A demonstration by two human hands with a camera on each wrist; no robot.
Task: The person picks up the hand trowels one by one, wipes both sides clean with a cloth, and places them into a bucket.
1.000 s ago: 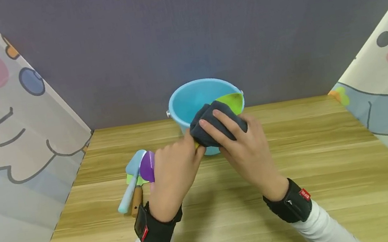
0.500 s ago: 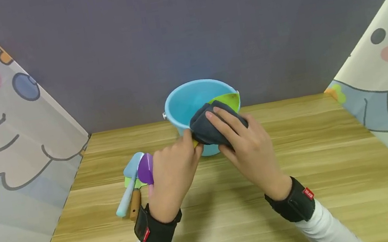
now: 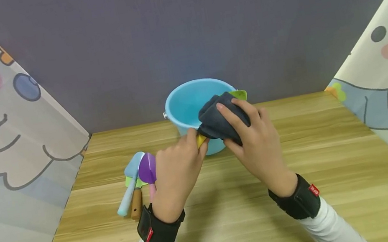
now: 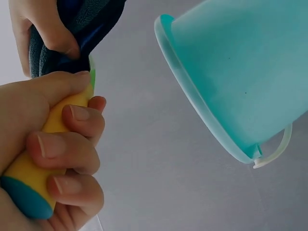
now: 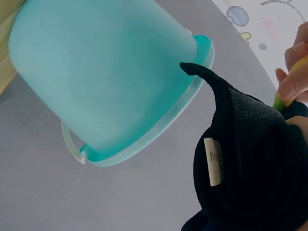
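Note:
My left hand [image 3: 179,170] grips the yellow handle of a green-bladed toy shovel [image 4: 24,199]; the handle's butt is blue. A dark grey cloth [image 3: 214,120] is bunched over the shovel's blade, and my right hand [image 3: 257,149] holds it there with curled fingers. Only the blade's green tip [image 3: 239,95] shows past the cloth in the head view. A white tag [image 5: 213,161] hangs from the cloth in the right wrist view. Just behind both hands stands a light blue bucket [image 3: 190,96], its front partly hidden.
Left of my left hand lie a blue toy shovel [image 3: 126,201], a purple one [image 3: 147,168] with a pink handle, and a green-headed tool with a brown wooden handle [image 3: 136,204]. They rest on the wooden table [image 3: 338,166]. A grey wall [image 3: 179,26] rises behind the bucket.
Both hands, with the shovel and cloth, have shifted slightly right. The cloth now covers more of the blade, and more of the yellow handle shows beside my left hand.

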